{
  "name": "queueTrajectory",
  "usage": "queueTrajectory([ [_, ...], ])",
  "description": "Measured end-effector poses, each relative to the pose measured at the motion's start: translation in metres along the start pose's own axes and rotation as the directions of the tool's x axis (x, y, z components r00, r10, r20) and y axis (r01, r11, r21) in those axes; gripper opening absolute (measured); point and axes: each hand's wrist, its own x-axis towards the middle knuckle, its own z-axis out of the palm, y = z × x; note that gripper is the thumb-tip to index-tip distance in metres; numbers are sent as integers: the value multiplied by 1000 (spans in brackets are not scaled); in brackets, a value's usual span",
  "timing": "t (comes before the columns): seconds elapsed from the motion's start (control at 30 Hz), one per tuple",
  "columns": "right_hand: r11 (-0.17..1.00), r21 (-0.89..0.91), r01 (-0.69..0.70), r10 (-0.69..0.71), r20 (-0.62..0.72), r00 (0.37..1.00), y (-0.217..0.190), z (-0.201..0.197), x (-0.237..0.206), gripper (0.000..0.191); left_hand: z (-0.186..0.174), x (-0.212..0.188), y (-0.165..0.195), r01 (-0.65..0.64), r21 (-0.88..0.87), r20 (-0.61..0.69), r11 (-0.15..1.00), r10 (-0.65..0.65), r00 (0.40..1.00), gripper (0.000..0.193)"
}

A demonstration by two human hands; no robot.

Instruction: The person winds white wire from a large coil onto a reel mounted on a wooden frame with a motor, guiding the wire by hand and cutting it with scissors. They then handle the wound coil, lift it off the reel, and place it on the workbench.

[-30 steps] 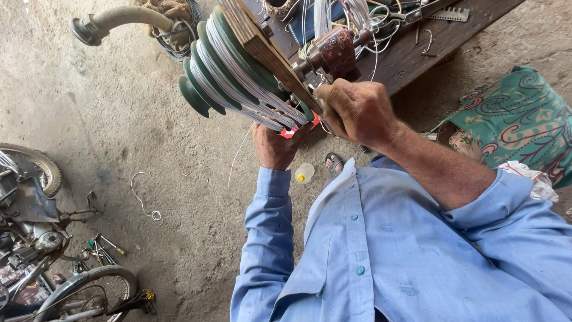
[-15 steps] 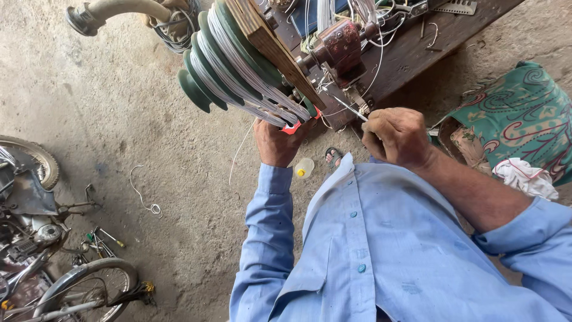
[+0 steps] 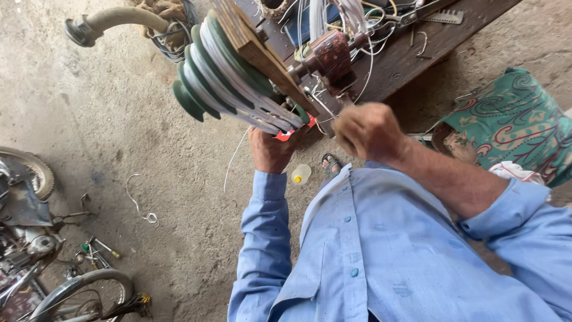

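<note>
Left hand: I see my left hand [image 3: 271,149] under the near edge of the green-and-white coil former [image 3: 229,74], fingers curled up around a small red piece [image 3: 285,135] at its lower rim; it looks pinched there, though the fingertips are hidden.
Right hand: my right hand [image 3: 368,131] is closed into a loose fist just right of the former, near the winding machine's reddish-brown body [image 3: 330,53]. A thin white wire [image 3: 325,107] runs toward it, but I cannot tell if it is pinching that wire.
Coil former: stepped green discs wrapped with white wire, clamped to a wooden board [image 3: 256,50], upper middle of the view, tilted.
Bench: a dark wooden bench [image 3: 429,45] at far right, littered with wires.
Floor: a loose white wire [image 3: 140,203] lies at left; a small pale bottle [image 3: 301,174] with a yellow cap sits just below my left hand.
Left edge: bicycle parts and a wheel [image 3: 77,292].
Right edge: a patterned green cushion [image 3: 512,119].
Clothing: light blue shirt [image 3: 381,256], sleeves down on the left, rolled on the right.
</note>
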Motion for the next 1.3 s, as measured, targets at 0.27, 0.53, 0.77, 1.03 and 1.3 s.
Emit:
queueTrajectory([
  [0.27,979,194,-58,92,-172,981,19,-33,-38,17,7,0,4,197,-54,48,979,-194,980,54],
  [0.53,354,795,-493,856,-62,513,182,-53,-117,20,8,8,10,255,-14,88,967,-253,963,57],
  [0.77,243,630,-738,925,78,372,304,-18,-131,23,12,9,15,302,3,74,953,-301,951,62],
  [1.03,906,-183,-381,375,-71,924,261,-11,-90,8,13,8,11,293,1,55,956,-292,955,53],
  [1.3,569,491,-659,502,428,752,99,29,-64,16,16,-4,-7,105,80,34,991,-108,994,44],
])
